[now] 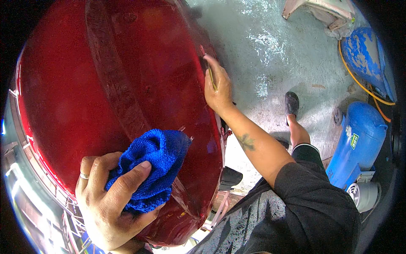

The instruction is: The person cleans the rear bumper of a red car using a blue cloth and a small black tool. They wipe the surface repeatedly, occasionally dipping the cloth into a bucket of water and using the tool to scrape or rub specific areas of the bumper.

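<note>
A large glossy red car body panel [156, 63] fills the left and middle of the head view, with a dull dark band running down its length. Close to the camera, my left hand [105, 199] grips a bunched blue microfibre cloth [150, 169] above the panel's near part. My right hand [218, 89] reaches out to the panel's right edge, fingers pressed against it. Between its thumb and fingers shows the yellowish edge of a thin flat pad [212, 79]; most of this pad is hidden by the hand. Pale streaks mark the red surface beside the cloth.
Wet grey floor [262, 51] lies to the right, where my foot in a dark shoe [292, 103] stands. Farther right are a blue air tank [359, 139], a scuffed blue container [361, 55] and an orange hose [357, 82]. A whitish stand [321, 8] is at the top right.
</note>
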Action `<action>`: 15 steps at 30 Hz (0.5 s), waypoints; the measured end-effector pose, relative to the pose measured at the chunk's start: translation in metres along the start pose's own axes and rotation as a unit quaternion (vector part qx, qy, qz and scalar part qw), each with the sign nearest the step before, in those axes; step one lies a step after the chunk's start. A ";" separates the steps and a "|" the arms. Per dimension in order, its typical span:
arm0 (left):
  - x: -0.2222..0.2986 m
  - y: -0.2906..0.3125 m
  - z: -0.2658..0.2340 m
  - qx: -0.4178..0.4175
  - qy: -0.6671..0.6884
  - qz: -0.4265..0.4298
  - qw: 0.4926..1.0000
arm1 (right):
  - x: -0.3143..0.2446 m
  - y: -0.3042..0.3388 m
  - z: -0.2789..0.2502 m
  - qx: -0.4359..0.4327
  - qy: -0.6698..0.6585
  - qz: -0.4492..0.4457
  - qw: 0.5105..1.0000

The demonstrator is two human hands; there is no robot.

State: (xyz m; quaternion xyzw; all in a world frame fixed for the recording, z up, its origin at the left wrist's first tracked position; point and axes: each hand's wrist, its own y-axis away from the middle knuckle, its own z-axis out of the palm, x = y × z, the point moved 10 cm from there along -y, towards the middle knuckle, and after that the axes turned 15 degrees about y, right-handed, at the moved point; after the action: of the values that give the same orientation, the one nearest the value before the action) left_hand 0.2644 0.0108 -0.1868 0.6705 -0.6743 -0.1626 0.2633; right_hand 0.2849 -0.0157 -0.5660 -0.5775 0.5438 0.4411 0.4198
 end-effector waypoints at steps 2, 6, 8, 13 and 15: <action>0.001 0.001 0.000 0.005 0.000 0.004 1.000 | -0.011 0.007 0.003 -0.026 0.088 -0.047 0.995; 0.001 0.002 0.000 -0.003 0.005 0.006 1.000 | -0.013 0.051 -0.005 -0.090 0.114 -0.018 0.989; 0.001 0.003 0.000 -0.008 0.008 0.011 1.000 | -0.007 0.077 -0.003 -0.119 0.110 -0.004 0.987; -0.001 0.003 -0.003 -0.010 0.018 0.007 1.000 | -0.012 0.042 0.018 -0.011 0.127 -0.039 0.991; -0.001 0.001 0.001 -0.016 0.026 0.007 1.000 | -0.015 -0.014 0.022 0.009 0.121 -0.007 0.993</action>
State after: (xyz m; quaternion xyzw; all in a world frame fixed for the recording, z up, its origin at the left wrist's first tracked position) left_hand 0.2630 0.0117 -0.1872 0.6656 -0.6688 -0.1545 0.2928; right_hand 0.2976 0.0101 -0.5572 -0.6264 0.5905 0.3605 0.3592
